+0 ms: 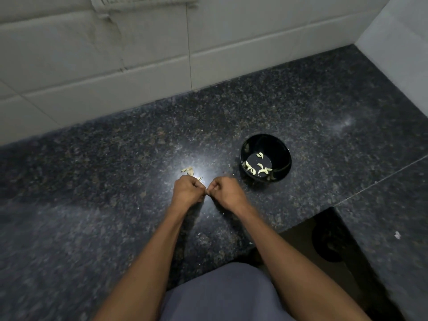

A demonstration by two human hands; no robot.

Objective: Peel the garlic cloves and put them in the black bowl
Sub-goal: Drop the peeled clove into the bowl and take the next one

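Dark speckled stone bench [115, 181] under white wall tiles [139, 54], pale garlic skins [188, 170] just beyond left hand [188, 189], right hand [224, 189] touching it fingertip to fingertip, both grips curled, what they pinch too small to tell, black bowl [283, 150] to the right with peeled garlic cloves [257, 167] inside.

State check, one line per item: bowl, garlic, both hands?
Round black bowl: upright on the dark speckled granite counter, holding several peeled pale garlic cloves.
Small pile of pale garlic pieces: loose on the counter beyond the left hand.
Left hand: fingers curled, pinching something too small to identify.
Right hand: same, fingers meeting the left's.
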